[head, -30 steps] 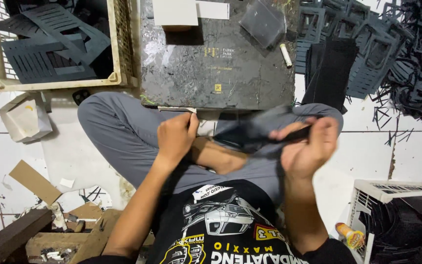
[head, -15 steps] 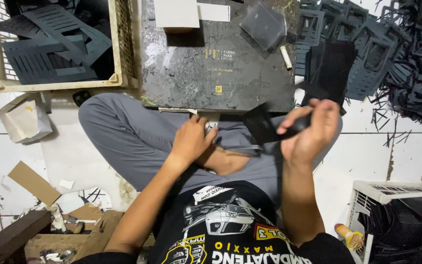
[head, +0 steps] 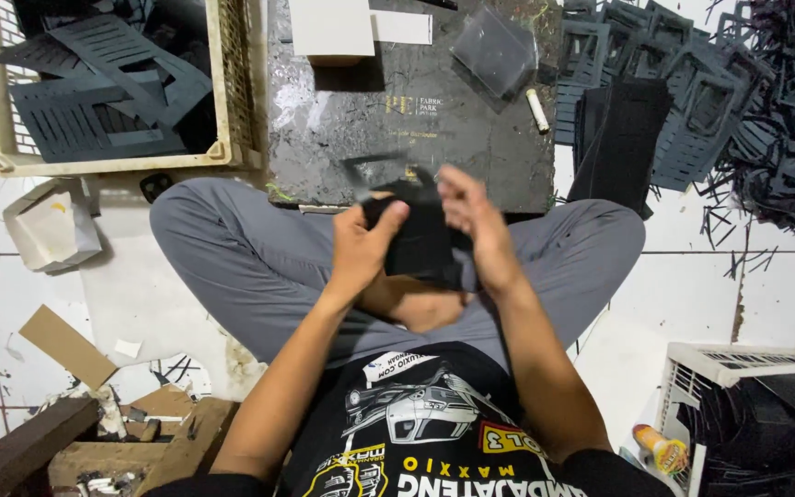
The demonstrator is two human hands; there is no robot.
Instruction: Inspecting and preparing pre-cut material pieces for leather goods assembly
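Two hands, one black piece, one crate.

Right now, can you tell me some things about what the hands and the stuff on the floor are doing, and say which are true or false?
1. Both hands, left hand and right hand, hold a flat black foam piece. True.
2. The cream plastic crate holds red balls. False: dark grey cut-out sheets.
3. The person sits cross-legged in grey trousers. True.
4. The dark worn board is bare. False: a white box sits on it.
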